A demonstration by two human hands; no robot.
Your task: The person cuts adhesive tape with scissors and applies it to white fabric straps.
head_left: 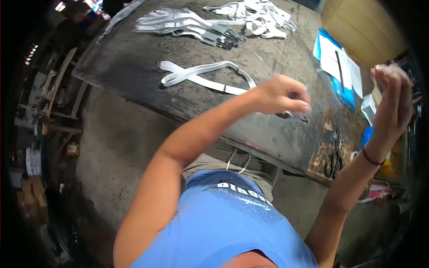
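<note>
My left hand [283, 94] is over the table with its fingers curled. Beneath it, a white strap [205, 81] with dark bands lies in a loop and runs out of sight under my wrist. A small dark and shiny piece [286, 115] shows just below the hand. Whether my left fingers hold anything is hidden. My right hand [394, 96] is raised at the right, fingers bent and drawn together, slightly blurred. It is nearest the papers on blue plastic [343, 92]. I cannot make out anything between its fingertips.
A bundle of whitish straps with dark clips [192, 26] and a tangle of white straps [263, 18] lie on the worn dark table [129, 58]. Black-handled scissors [333, 163] rest near the right corner. A cardboard sheet [371, 27] stands at the back right.
</note>
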